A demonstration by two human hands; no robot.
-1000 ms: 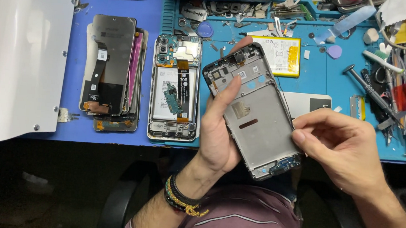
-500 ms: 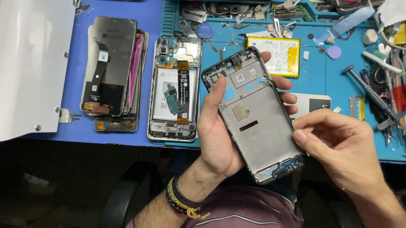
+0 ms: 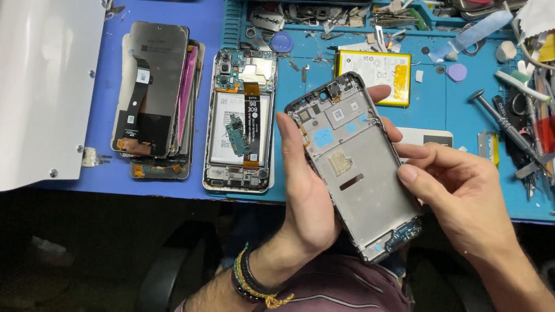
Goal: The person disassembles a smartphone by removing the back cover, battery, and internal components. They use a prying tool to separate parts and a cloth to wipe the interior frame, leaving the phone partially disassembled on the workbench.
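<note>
Here the left hand grips the phone frame from beneath, fingers wrapped around its edges; the right hand pinches its right edge, above the blue surface.

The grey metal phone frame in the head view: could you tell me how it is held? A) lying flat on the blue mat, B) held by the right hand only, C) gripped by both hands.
C: the left hand cradles the grey metal phone frame while the right hand pinches its edge.
</note>
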